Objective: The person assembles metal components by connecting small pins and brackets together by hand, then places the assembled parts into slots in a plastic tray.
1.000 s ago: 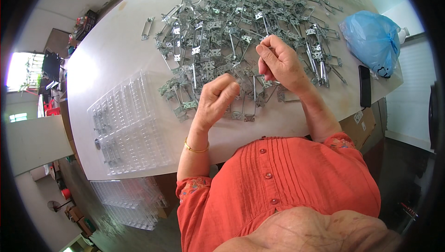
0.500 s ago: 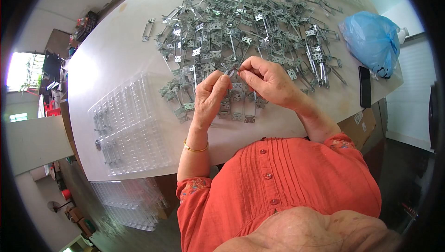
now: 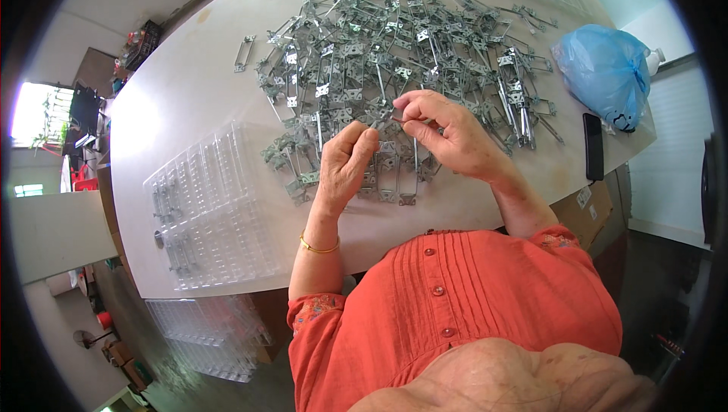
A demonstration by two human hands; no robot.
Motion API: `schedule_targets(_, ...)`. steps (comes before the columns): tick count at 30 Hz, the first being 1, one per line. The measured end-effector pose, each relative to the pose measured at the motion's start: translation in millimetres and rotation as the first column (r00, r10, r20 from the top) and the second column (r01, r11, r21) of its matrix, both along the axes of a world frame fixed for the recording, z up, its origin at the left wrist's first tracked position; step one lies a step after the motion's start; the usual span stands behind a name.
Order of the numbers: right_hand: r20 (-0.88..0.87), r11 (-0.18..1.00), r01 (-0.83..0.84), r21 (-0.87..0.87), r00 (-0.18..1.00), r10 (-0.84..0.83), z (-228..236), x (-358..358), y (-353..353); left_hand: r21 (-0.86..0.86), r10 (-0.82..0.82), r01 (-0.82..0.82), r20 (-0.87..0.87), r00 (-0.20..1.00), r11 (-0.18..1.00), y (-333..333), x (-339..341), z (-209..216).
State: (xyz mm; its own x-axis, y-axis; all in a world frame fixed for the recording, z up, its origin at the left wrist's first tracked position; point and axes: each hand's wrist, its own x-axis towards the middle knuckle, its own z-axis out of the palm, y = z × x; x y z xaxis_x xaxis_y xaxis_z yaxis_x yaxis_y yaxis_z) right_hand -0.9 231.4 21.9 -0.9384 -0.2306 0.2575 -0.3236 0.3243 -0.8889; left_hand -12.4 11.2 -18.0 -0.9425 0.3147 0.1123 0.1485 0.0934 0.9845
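Observation:
My left hand (image 3: 347, 163) is closed, thumb pressed against the curled index finger, at the near edge of a large pile of metal wire-frame brackets (image 3: 353, 71). What it grips, if anything, is hidden by the fingers. Just to its right, my right hand (image 3: 449, 133) is curled, its fingertips pinched round a thin, dark, reddish-brown piece too small to name. The two hands are a short gap apart, above the brackets.
Clear plastic trays (image 3: 216, 222) lie on the white table (image 3: 182, 93) at the left, some holding metal parts. More clear trays (image 3: 208, 328) sit below the table's edge. A blue plastic bag (image 3: 603, 67) and a black phone (image 3: 594, 147) lie at the right.
My hands have drawn slightly apart, the right one shifting a little to the right. The bright metal bit seen at my left fingertips no longer shows clearly.

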Motion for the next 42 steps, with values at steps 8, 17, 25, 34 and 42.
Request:
schedule_targets(8, 0.005, 0.989, -0.05, -0.141, 0.999, 0.051, -10, 0, -10, 0.321, -0.211, 0.117, 0.275, 0.938, 0.94, -3, 0, 6)
schedule_targets(17, 0.379, 0.811, 0.09, -0.578, 0.91, 0.169, -18, -4, -10, 0.585, -0.334, 0.205, 0.12, 0.935, 0.785, -5, 2, 12)
schedule_targets(25, 0.549, 0.818, 0.125, -0.562, 0.796, 0.255, -11, 2, -15, 0.572, -0.276, 0.16, 0.121, 0.954, 0.805, -12, -4, -3)
schedule_targets(34, 0.378, 0.938, 0.033, -0.345, 0.92, 0.106, 0, 5, -11, 0.474, -0.156, 0.115, 0.048, 0.987, 0.873, -3, -3, 7)
schedule_targets(42, 0.178, 0.973, -0.03, -0.227, 0.981, 0.072, 12, 9, -23, 0.347, -0.192, 0.152, 0.083, 0.978, 0.926, -5, -3, -3)
